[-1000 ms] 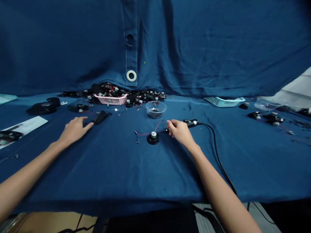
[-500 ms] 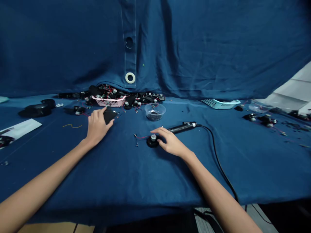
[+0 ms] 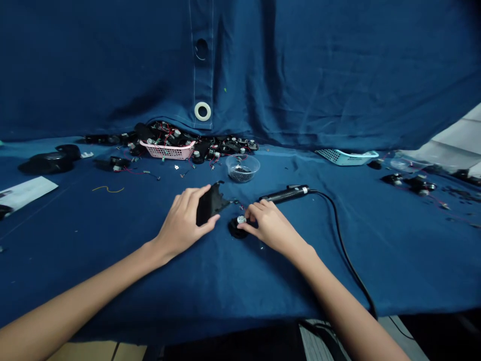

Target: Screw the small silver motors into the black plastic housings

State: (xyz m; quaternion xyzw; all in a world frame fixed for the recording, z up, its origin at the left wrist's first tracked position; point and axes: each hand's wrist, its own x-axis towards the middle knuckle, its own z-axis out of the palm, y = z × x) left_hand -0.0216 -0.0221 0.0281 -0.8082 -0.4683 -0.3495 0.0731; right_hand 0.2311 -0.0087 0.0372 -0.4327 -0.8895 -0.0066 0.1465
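Observation:
My left hand grips a flat black plastic part between fingers and thumb, just left of the middle. To its right, a round black piece with a silver motor sits on the blue cloth. The fingers of my right hand are closed around the motor's right side. Small wires with tiny connectors show between the two hands. Behind my right hand lies a black electric screwdriver with a black cable. A clear bowl of small dark screws stands behind the hands.
A pink basket overflows with black parts and red wires at the back. Farther right is a light-blue basket. More black parts lie at the right, black shells and a white sheet at the left.
My left hand has come right and nearer with the black part, now beside the motor piece. My right hand's fingers have closed in on the motor, and the wires have shifted.

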